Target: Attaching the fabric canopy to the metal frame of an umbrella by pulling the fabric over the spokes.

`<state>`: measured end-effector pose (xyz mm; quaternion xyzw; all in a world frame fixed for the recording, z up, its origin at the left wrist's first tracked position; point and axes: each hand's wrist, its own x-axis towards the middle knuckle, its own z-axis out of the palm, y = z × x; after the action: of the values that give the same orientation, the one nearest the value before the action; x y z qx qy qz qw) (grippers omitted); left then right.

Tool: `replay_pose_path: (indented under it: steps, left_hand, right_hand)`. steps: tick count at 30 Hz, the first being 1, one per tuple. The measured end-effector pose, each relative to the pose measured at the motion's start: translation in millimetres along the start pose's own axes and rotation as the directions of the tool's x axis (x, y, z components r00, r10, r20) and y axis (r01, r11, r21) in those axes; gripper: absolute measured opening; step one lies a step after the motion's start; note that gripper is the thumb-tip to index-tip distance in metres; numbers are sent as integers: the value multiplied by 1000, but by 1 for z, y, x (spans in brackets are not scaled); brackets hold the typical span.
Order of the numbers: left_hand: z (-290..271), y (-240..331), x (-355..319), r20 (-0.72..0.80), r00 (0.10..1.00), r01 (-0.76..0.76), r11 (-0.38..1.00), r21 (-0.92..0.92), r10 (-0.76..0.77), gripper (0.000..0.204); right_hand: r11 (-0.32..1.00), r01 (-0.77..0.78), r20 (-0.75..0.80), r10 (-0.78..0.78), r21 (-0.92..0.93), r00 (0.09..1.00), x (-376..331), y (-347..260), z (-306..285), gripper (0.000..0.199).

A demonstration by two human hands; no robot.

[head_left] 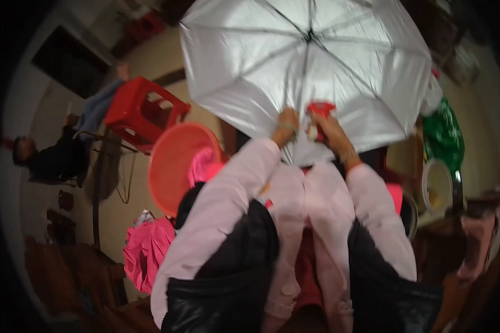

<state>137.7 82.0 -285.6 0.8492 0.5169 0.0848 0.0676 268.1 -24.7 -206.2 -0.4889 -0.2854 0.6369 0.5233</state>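
Observation:
An open umbrella [272,61] with a silver inner lining and dark ribs fills the upper middle of the view, its inside facing me. My left hand [287,121] grips the shaft near the canopy's lower edge. My right hand [326,126] is closed around the red handle [320,108] right beside it. Both forearms, in pale pink sleeves, rise from the lower edge and meet at the shaft.
A round red basin [175,164] sits left of my arms, with a red plastic stool [144,114] behind it. A pink folded umbrella or cloth [147,250] lies on the floor lower left. Another person [61,152] reclines far left. A green bag [444,133] and a white bowl [436,186] are at right.

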Motion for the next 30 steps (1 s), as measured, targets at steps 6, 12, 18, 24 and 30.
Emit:
replay_pose_path:
  steps: [6, 12, 18, 24, 30]
  left_hand:
    - [-15, 16, -12, 161, 906, 374, 562, -738, -392, 19]
    - [-3, 13, -24, 96, 921, 329, 623, -710, -376, 18]
    - [-4, 18, -23, 61, 914, 312, 598, -739, -401, 16]
    - [-2, 12, -19, 22, 924, 269, 604, -750, -383, 17]
    - [-7, 21, -16, 78, 928, 280, 545, -790, -363, 16]
  right_hand:
    - [998, -41, -92, 46, 53, 995, 1, 4, 9, 20]
    - [989, -9, -130, -10, -149, 992, 11, 21, 12, 21]
    - [991, -79, -110, 67, -105, 992, 6, 21, 14, 18]
    - [993, -104, -13, 103, -51, 995, 0, 17, 20, 18]
    - [945, -218, 39, 215, 245, 976, 8, 26, -3, 20]
